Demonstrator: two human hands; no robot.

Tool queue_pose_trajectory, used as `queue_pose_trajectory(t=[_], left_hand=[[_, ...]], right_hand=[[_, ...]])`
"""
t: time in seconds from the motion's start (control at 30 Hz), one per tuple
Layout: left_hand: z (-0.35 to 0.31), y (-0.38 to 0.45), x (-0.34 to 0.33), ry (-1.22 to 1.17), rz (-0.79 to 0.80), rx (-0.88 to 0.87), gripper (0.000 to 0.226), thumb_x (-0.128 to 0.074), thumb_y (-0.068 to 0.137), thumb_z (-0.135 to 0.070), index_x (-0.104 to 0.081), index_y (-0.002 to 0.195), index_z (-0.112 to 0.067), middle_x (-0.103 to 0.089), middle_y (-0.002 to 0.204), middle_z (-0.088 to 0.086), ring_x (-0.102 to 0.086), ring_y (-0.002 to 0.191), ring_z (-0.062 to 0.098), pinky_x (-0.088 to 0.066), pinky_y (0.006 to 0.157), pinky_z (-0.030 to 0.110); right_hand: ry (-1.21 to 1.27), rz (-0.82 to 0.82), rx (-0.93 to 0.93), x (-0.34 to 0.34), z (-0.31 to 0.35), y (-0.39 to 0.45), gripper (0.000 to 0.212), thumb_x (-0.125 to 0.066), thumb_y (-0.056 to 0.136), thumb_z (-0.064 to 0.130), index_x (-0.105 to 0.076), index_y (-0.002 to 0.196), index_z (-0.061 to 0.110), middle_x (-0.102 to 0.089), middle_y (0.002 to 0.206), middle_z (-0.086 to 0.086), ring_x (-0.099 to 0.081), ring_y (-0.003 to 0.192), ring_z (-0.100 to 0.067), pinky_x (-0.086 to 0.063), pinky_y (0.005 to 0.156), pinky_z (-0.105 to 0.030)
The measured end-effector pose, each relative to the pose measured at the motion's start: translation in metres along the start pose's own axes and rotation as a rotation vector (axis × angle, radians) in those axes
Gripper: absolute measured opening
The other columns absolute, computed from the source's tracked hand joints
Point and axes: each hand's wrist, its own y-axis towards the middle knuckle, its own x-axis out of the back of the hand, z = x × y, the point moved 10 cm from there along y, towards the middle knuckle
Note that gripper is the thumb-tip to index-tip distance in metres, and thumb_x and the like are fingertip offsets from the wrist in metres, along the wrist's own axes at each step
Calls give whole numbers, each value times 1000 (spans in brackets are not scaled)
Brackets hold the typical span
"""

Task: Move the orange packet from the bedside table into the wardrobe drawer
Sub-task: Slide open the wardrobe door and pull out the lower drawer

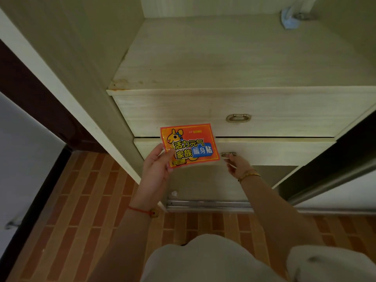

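- The left hand (155,165) pinches the packet's (190,146) lower-left corner, thumb on its face.
- The right hand (238,164) has fingers at the lower drawer's (274,151) metal handle (228,154); how tight, I cannot tell.
- Glossy, flat orange rectangle, long axis sideways, print up, held in front of the pale wood-grain drawers, left of the right hand.
- Brick-pattern floor (91,200) below.

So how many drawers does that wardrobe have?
2 visible: the upper drawer under the shelf, and the lower drawer, whose handle the right hand touches. None seen below.
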Motion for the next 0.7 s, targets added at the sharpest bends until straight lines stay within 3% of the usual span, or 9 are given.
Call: queue_pose_trajectory(t=[0.07,0.13,0.33,0.43,0.57,0.7], left_hand=[[3,-2,2,-17,5,22,34,-50,95,-1,-53,129,2,-66,113,17,-71,80,13,-56,63,20],[6,-5,2,-30,26,37,33,-50,95,-1,-54,128,-1,-67,114,15,-71,88,18,-60,70,27],[17,-23,-14,-32,152,26,26,-48,94,1,-61,116,-6,-74,101,5,-71,86,15,-60,79,33],[27,-36,-22,-62,177,42,25,-48,94,3,-62,112,-7,-75,97,2,-72,83,14,-58,80,34],[40,-59,-36,-63,199,55,24,-47,93,3,-60,112,-6,-76,91,0,-72,79,12,-60,74,32],[50,-86,-49,-49,235,39,28,-47,94,2,-57,120,-5,-75,96,1,-72,83,14,-58,80,35]], right_hand=[[28,-11,1,10,-14,-17,12,-53,97,18,-59,104,10,-62,79,-5,-55,60,-12,-47,39,-17],[46,-21,11,23,-30,-35,11,-54,96,16,-59,92,8,-62,80,-5,-54,66,-12,-49,45,-19],[26,-29,48,57,-79,-73,21,-53,96,14,-61,77,12,-67,49,5,-52,40,-5,-40,37,-15],[21,-25,41,74,-104,-88,19,-53,96,14,-63,80,11,-68,67,-3,-53,41,-4,-40,36,-13],[-44,-43,-5,98,-131,-108,21,-58,94,16,-65,106,0,-63,77,-10,-48,48,-11,-38,33,-16],[-40,15,-11,107,-137,-132,12,-57,94,15,-64,90,6,-64,74,-5,-46,56,-13,-37,34,-14]])
